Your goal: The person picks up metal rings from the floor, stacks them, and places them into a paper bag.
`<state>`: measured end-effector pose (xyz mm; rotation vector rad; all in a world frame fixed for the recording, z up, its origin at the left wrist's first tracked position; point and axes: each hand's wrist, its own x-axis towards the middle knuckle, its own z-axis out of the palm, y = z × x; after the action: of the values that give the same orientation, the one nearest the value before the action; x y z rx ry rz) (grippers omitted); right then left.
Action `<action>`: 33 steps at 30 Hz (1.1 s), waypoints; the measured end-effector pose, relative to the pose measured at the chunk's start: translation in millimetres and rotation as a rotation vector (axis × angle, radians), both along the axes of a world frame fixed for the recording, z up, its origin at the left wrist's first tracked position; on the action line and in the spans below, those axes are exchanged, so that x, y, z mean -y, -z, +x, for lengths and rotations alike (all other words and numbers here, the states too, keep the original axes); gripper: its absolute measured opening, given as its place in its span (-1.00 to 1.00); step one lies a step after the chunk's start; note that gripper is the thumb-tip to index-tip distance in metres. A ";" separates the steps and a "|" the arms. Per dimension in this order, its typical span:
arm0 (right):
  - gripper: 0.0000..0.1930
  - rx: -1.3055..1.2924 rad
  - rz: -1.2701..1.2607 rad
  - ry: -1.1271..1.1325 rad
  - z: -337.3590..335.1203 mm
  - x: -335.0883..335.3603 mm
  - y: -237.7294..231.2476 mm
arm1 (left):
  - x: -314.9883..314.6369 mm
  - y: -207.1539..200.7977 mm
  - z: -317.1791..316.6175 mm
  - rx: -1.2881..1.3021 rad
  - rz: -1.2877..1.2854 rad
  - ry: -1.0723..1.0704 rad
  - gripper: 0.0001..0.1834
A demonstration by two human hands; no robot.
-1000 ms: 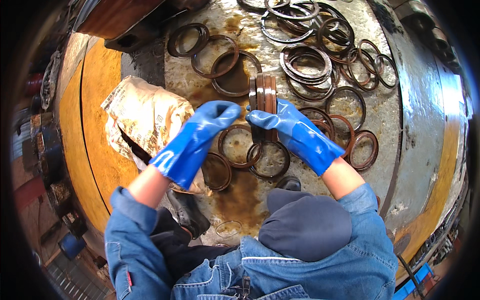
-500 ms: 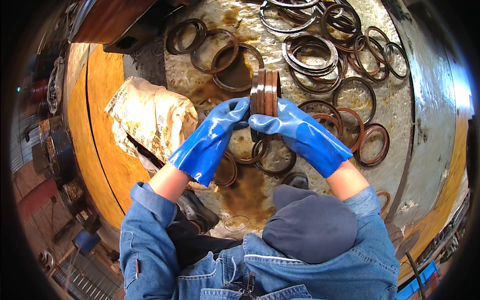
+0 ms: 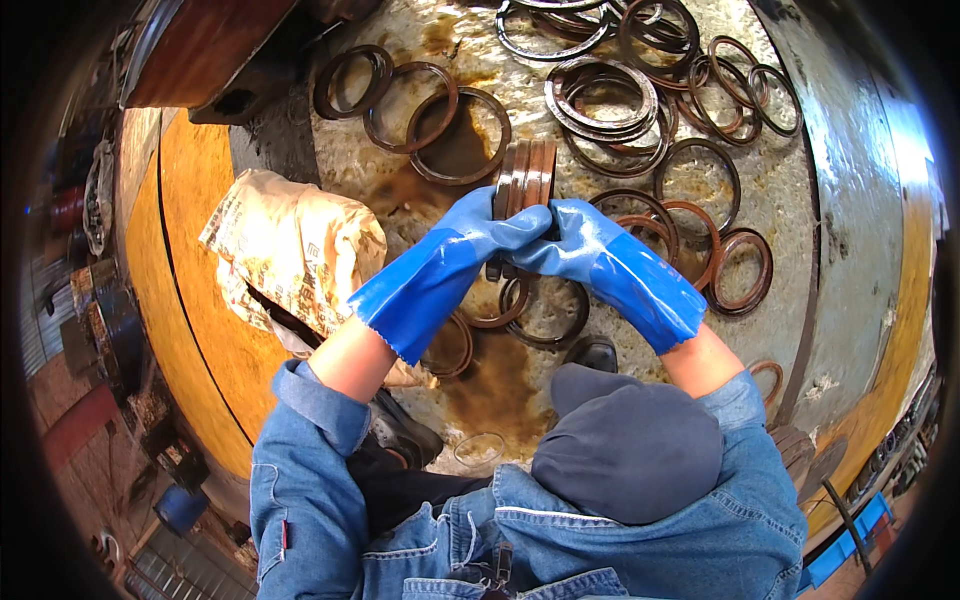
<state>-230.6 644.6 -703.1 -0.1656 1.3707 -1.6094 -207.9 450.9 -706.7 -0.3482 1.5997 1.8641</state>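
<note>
In blue rubber gloves, my left hand [image 3: 478,225] and my right hand [image 3: 575,240] are closed on a stack of oily brown rings [image 3: 525,172]. They look like seal rings, pressed face to face and held on edge, raised in front of me. My left fingers and thumb grip the stack's left and near side; the right hand wraps its right and near side. The two hands nearly meet, and the gloves hide the lower part of the stack. Just beyond lies a dark ring [image 3: 508,150] on the stained surface.
Loose rings lie in a heap [image 3: 610,95] at the far right, with others [image 3: 740,270] near my right forearm. A crumpled printed paper sack [image 3: 300,245] lies to the left. My dark shoe [image 3: 405,435] and a yellow board [image 3: 200,300] show at left.
The stack has turned slightly between my hands. My left thumb has come across its near side, and my right hand has shifted a little lower along it.
</note>
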 end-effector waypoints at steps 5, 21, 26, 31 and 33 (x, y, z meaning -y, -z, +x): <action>-0.54 0.214 -0.059 0.228 9.0 -22.6 -7.4 | 3.7 -9.4 4.6 0.004 -0.019 -0.012 -0.52; -0.57 -0.061 1.496 -0.653 206.6 -256.8 -25.9 | 26.9 -16.4 7.3 0.064 0.089 -0.141 -0.70; -0.31 -0.374 0.845 0.054 100.2 -165.4 -27.3 | 26.6 2.9 10.0 0.006 0.145 -0.116 -0.66; -0.29 -0.108 0.125 0.102 29.1 -36.2 -8.6 | 16.8 14.0 4.7 -0.109 0.031 -0.164 -0.56; -0.43 -0.598 0.192 -0.135 13.8 4.1 4.4 | 24.1 16.1 3.3 -0.201 -0.026 -0.110 -0.50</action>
<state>-216.8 640.4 -707.5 -0.6493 1.9098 -1.3546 -204.7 426.8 -722.8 -0.2715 1.7707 2.0168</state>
